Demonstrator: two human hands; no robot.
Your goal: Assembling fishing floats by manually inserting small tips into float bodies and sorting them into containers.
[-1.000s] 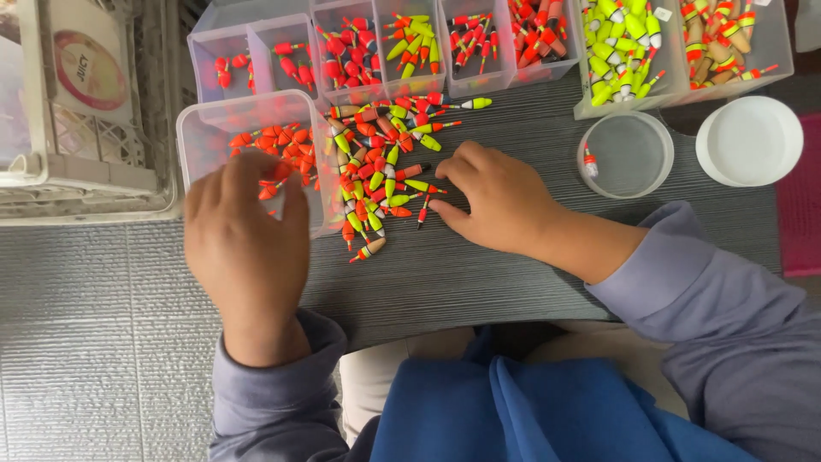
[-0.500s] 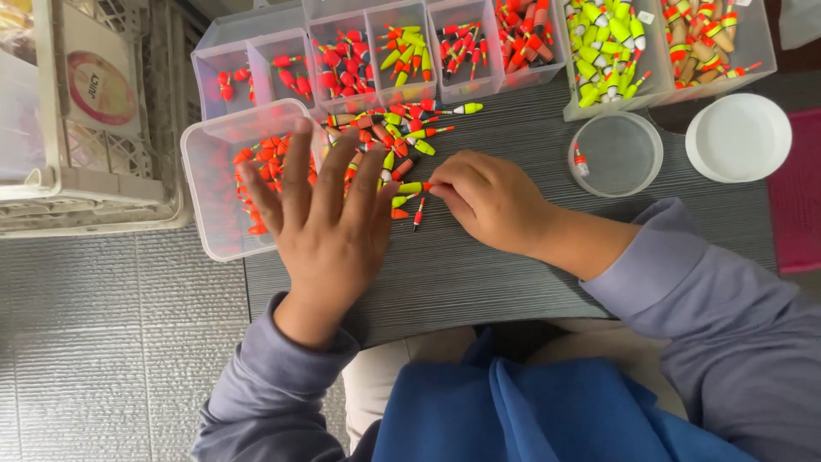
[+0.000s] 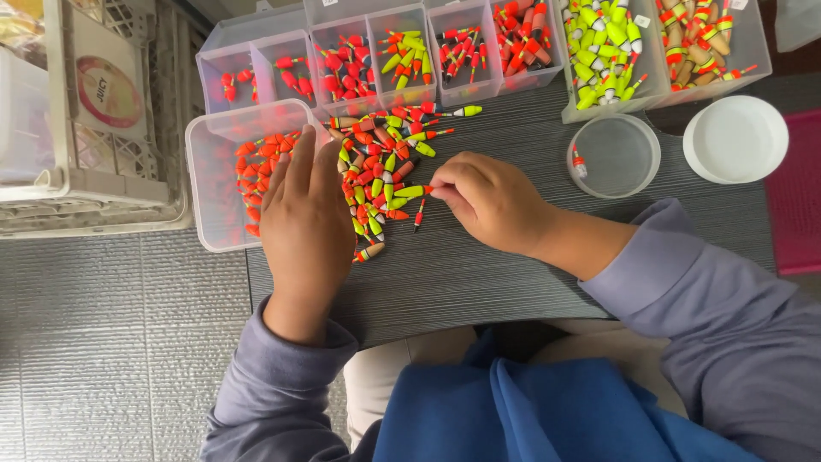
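Observation:
A loose pile of small fishing floats (image 3: pixel 385 162), red, orange and yellow-green, lies on the dark grey table (image 3: pixel 479 282). My left hand (image 3: pixel 304 218) rests flat with its fingers together, over the pile's left side and the right rim of a clear tub (image 3: pixel 214 201) holding orange-red floats. It holds nothing that I can see. My right hand (image 3: pixel 496 201) is curled at the pile's right edge. Its fingertips pinch the end of a yellow-green float (image 3: pixel 410 192) that lies on the table.
A divided clear organiser (image 3: pixel 256 64) with sorted floats runs along the table's far side, with bins of yellow-green floats (image 3: pixel 603 51) to its right. A round clear dish (image 3: pixel 620 154), a white lid (image 3: pixel 735 137) and a pink mat (image 3: pixel 795 197) are on the right, a white crate (image 3: pixel 94 180) on the left.
My left hand has moved up from the table's near edge onto the pile and the tub's rim. My right hand has stayed at the pile's right edge.

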